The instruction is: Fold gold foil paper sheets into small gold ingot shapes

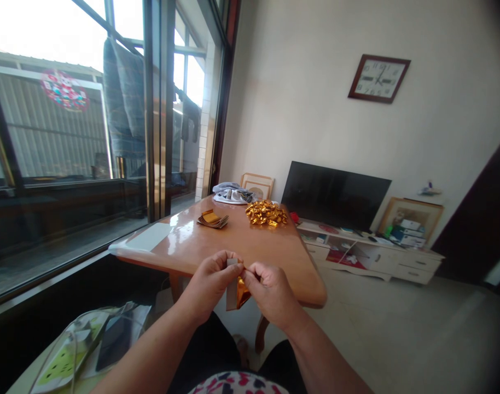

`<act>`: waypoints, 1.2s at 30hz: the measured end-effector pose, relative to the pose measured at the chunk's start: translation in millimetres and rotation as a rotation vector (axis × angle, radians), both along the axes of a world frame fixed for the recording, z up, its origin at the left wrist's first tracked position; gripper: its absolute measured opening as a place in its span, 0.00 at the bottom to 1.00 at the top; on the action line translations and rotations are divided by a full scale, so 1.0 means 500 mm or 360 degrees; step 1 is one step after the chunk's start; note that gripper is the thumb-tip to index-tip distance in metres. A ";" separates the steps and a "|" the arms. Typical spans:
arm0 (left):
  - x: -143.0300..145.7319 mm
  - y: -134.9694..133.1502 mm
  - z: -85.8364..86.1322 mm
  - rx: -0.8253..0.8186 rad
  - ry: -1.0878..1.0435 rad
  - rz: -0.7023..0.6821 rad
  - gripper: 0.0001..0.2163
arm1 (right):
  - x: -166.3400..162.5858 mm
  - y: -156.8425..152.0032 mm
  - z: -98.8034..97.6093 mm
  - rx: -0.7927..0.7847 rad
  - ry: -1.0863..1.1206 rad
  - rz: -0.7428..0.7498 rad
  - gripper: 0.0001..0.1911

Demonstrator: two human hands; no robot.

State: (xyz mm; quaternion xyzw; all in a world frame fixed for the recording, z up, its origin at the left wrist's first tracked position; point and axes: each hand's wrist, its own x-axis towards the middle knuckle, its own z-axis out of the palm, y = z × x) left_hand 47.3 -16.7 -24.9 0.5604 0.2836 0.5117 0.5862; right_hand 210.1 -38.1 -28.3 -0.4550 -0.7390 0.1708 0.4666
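Note:
In front of the near table edge, both hands hold one sheet of gold foil paper (243,293), partly folded, its grey backing strip showing on the left. My left hand (216,279) pinches the upper left of the sheet between thumb and fingers. At its upper right corner, my right hand (268,282) is closed on the gold side, and the fingertips of the two hands nearly meet. Farther up the table lies a stack of gold and brown paper sheets (213,219). To the right of it is a heap of shiny folded gold foil pieces (266,213).
The wooden table (192,254) stretches away from me, with folded clothes (232,192) at its far end. A low side surface at lower left bears a power strip (65,358) and cables. Beyond the table stand a television (336,194) and a white cabinet (381,260).

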 end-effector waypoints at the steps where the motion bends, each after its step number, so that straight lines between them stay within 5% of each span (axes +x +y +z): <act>1: 0.001 0.000 -0.001 -0.0007 -0.0019 -0.0004 0.11 | 0.000 0.000 -0.001 0.0010 -0.0003 -0.0004 0.19; 36: 0.002 0.002 -0.003 -0.0085 -0.0134 0.0065 0.07 | -0.004 -0.005 0.008 0.0081 -0.0038 0.0001 0.19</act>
